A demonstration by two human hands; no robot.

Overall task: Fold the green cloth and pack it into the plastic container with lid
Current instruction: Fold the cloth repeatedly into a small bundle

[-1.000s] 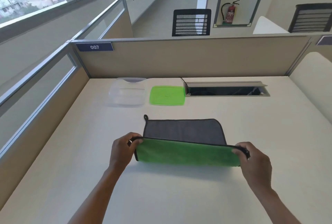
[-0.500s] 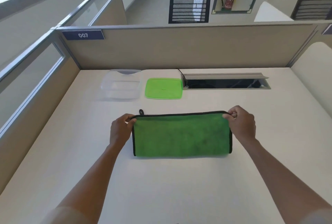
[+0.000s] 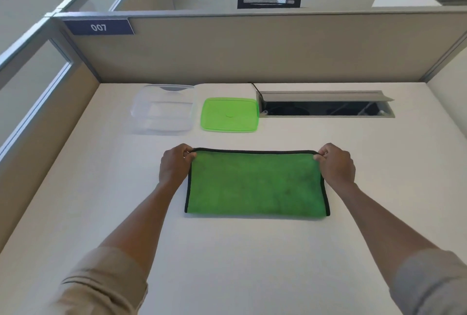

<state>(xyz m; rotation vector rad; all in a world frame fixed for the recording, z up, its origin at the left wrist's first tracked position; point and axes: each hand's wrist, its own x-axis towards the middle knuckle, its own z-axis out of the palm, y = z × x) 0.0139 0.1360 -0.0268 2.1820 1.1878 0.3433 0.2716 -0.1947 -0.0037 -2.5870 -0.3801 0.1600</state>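
Note:
The green cloth [image 3: 256, 184], edged in black, lies folded in half on the white desk, its fold toward me. My left hand [image 3: 174, 165] pinches its far left corner and my right hand [image 3: 334, 164] pinches its far right corner, both resting on the desk. Beyond the cloth, the clear plastic container [image 3: 163, 110] stands open and holds nothing. Its green lid [image 3: 229, 118] lies flat on the desk just to the right of it.
An open cable slot [image 3: 326, 108] with a raised grey flap is cut into the desk right of the lid. Beige partition walls [image 3: 252, 49] close the desk at the back and left. The white desk [image 3: 240, 264] stretches toward me.
I carried the near edge of the cloth over onto the far edge, covering the grey side. Both hands moved away from me and now hold the far corners down.

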